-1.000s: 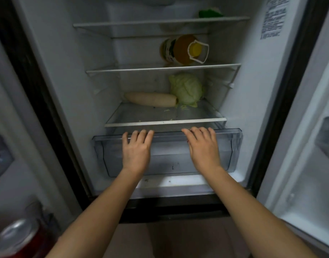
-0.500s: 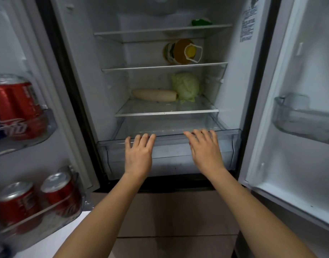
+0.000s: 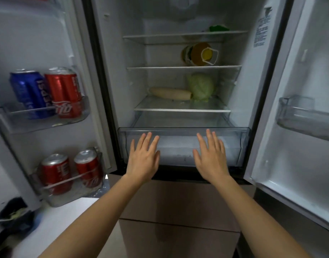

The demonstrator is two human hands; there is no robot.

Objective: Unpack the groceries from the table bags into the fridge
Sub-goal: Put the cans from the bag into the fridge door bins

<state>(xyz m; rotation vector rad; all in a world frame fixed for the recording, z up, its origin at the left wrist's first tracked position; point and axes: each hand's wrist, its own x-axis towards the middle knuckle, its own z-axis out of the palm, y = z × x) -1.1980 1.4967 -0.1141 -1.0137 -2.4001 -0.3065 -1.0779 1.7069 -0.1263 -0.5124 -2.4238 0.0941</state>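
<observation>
- The left hand [image 3: 143, 157] and right hand [image 3: 210, 157] lie flat against the front of the clear drawer [image 3: 184, 130]. Their fingers are straight and spread and hold nothing. That pose suits pushing the drawer in, not pulling it out.
- I cannot tell whether the palms actually touch the drawer or sit just off it.
- The hands are set left and right of the drawer's middle, probably so it slides straight without jamming.
- The drawer looks bare inside, as far as its clear front shows.
- On the shelf just above the drawer, a radish [image 3: 171, 93] lies on its side, touching a cabbage [image 3: 201, 86]. Both rest low, where bulky produce stays put.
- Two shelves above the drawer, a bottle [image 3: 197, 54] lies on its side, likely too tall to stand.
- Left of the drawer, cans [image 3: 64, 90] stand upright in the fridge [image 3: 113, 71] door bins, whose rails keep them from tipping.
- The bags are out of view, so what remains to unpack cannot be judged.
</observation>
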